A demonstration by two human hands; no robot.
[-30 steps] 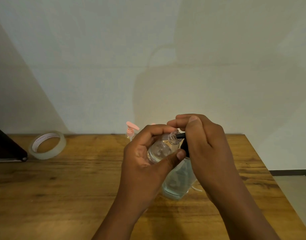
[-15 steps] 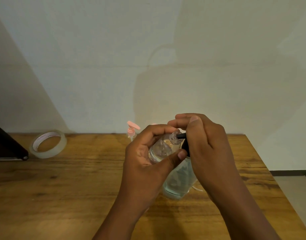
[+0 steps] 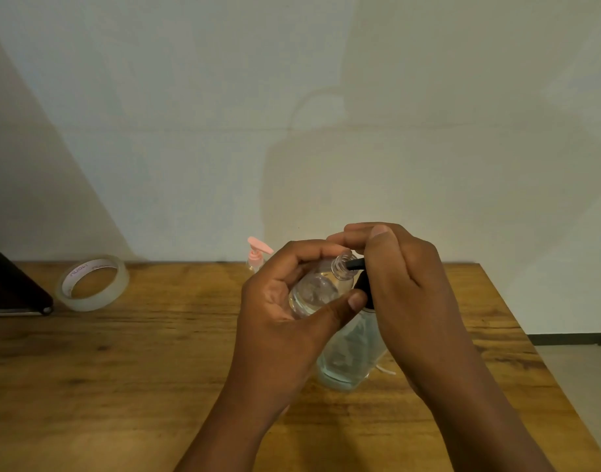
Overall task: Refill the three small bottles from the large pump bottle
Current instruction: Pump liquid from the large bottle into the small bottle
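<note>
Left hand (image 3: 285, 311) curled round a small clear plastic bottle (image 3: 317, 289), tilted rightward; right hand (image 3: 404, 284) arched over, fingers bent downward; both forearms angled inward.

Only one bit of print is showing — pink lettering running round the white inner core of the tape roll (image 3: 92, 282) lying on the counter (image 3: 156, 352). The letters are appearing upside down and curved from this view, and they are staying too small and blurred to read with any certainty. Nothing else is carrying readable text, a label, a brand or a number.
</note>
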